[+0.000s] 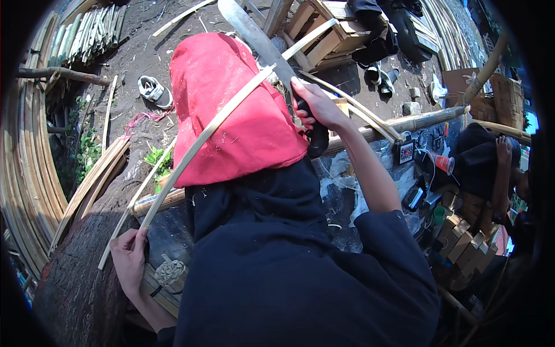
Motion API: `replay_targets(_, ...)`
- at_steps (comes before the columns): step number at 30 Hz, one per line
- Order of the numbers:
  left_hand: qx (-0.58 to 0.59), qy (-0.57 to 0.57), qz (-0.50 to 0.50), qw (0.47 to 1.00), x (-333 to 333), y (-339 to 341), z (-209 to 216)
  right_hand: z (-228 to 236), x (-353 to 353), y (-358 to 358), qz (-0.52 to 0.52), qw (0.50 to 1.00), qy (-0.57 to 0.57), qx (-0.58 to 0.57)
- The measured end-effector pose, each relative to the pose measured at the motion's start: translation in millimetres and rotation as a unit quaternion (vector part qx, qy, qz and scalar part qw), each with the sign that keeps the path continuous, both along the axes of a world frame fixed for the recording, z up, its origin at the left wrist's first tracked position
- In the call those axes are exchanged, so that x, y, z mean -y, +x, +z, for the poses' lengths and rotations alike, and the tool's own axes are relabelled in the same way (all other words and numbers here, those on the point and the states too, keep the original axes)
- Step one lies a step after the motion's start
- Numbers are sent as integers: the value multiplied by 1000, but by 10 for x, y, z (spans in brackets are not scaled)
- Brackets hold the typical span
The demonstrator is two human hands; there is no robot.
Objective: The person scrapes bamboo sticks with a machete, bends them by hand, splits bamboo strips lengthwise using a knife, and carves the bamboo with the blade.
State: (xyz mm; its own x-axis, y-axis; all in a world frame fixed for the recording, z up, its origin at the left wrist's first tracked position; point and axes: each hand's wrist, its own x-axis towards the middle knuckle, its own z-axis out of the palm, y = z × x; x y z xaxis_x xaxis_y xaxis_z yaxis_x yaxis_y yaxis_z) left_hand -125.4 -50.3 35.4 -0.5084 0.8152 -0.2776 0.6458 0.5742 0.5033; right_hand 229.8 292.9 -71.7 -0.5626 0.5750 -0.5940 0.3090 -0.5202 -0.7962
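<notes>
My right hand point(315, 107) is closed round the black handle point(317, 136) of a machete. Its long grey blade point(254, 36) points up and to the left, lying across a pale bamboo strip point(217, 121). The strip slants over the red cloth point(214, 75) on my lap, and its far end shows beyond the blade. Low on the left, my left hand point(129, 257) pinches the near end of this strip between thumb and fingers. A second thin strip point(128, 214) runs close beside that hand; its upper part is hidden by the cloth.
Bundled bamboo slats point(29, 144) line the left, beside a thick log point(81, 283). A sneaker point(155, 91) lies on the dirt ahead. A wooden crate point(329, 37) stands at the far right of centre. Another person point(483, 156) sits at right, near a red cup point(444, 164).
</notes>
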Motion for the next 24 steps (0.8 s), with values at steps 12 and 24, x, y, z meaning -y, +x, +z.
replay_targets(12, 82, -31, 94, 992, 130, -181, 35, 51, -63, -9, 59, 997, -42, -18)
replay_targets(24, 41, -119, 38, 991, -79, -143, 5, 2, 39, -82, 15, 997, -74, -19)
